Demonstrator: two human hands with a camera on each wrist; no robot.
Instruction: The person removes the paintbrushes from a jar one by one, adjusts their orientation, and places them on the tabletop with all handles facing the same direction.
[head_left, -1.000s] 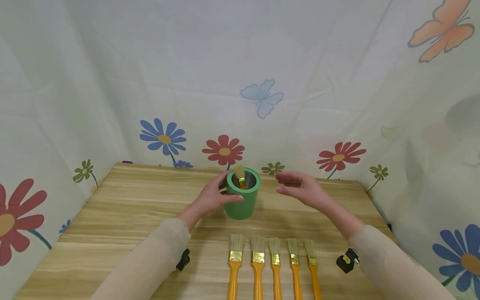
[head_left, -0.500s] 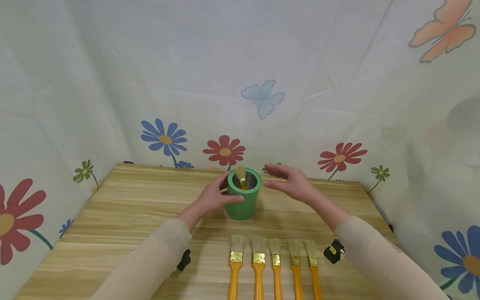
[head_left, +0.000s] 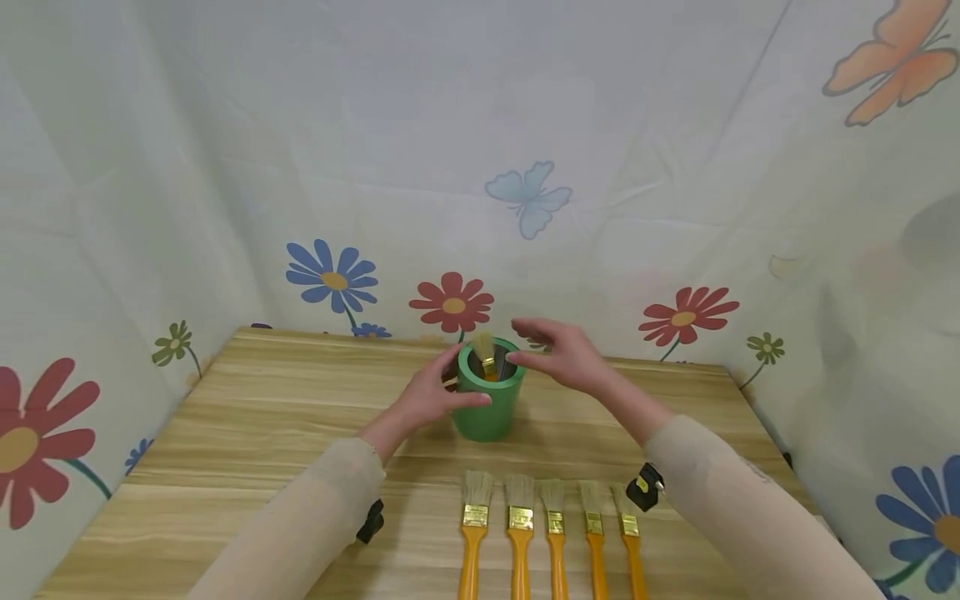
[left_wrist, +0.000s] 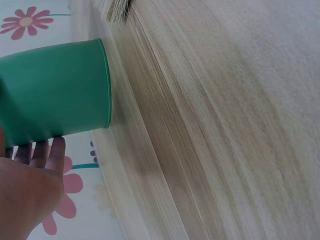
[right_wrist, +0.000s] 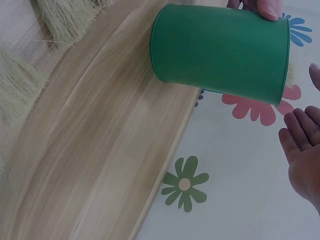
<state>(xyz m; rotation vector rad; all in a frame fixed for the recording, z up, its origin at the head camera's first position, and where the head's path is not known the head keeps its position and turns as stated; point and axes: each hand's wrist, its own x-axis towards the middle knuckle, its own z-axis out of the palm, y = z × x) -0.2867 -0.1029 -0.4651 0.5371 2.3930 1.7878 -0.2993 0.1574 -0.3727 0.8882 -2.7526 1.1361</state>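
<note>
A green cylindrical cup (head_left: 489, 417) stands upright near the back of the table. Its side is held by my left hand (head_left: 426, 395), thumb across the front and fingers behind. In the left wrist view, the fingers lie along the wall of the cup (left_wrist: 55, 92). A paintbrush (head_left: 484, 350) leans inside the cup, pale bristles up and gold ferrule at the mouth; its handle is mostly hidden. My right hand (head_left: 564, 353) hovers at the right of the rim, holding nothing. Its thumb tip overlaps the cup's mouth in the head view, and its fingers extend behind.
Several paintbrushes (head_left: 520, 525) with orange handles lie in a row on the wooden table (head_left: 300, 383), in front of the cup, bristles pointing away from me. A flower-printed cloth (head_left: 420, 208) hangs behind the table and at both sides.
My right hand has moved left, from beside the cup to its rim. My left hand keeps its hold on the cup; the brushes lie as before.
</note>
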